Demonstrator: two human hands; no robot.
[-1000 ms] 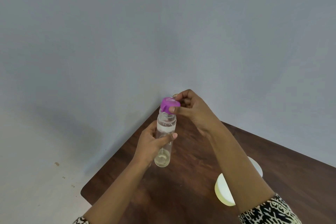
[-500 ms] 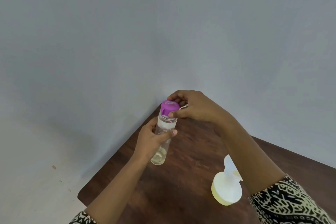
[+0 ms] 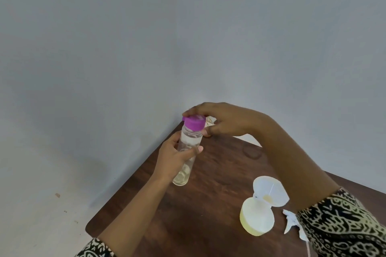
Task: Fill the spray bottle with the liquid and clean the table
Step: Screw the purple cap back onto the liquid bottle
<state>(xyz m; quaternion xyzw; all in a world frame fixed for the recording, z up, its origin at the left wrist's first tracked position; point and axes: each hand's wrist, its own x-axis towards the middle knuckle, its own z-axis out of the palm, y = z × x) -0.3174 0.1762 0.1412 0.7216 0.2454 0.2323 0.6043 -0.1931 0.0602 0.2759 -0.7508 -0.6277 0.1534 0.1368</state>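
A clear plastic bottle (image 3: 188, 146) with liquid in it is held tilted above the dark wooden table (image 3: 208, 204). My left hand (image 3: 175, 158) grips its body. My right hand (image 3: 221, 119) reaches over from the right, its fingers curled round the purple cap (image 3: 195, 122) on the bottle's neck. On the table to the right stands the pale yellow spray bottle (image 3: 257, 221) with a white funnel (image 3: 269, 193) in its mouth. A white spray head (image 3: 292, 223) lies beside it, partly hidden by my right sleeve.
The table's left corner (image 3: 89, 229) is rounded and sits against a grey wall. A pale cloth or paper (image 3: 210, 121) shows behind my right hand at the table's far corner. A faint ring mark (image 3: 251, 151) is on the wood.
The view has shifted so the funnel, spray bottle and spray head come into sight. My right hand has turned over the purple cap, its fingers now wrapping it from above.
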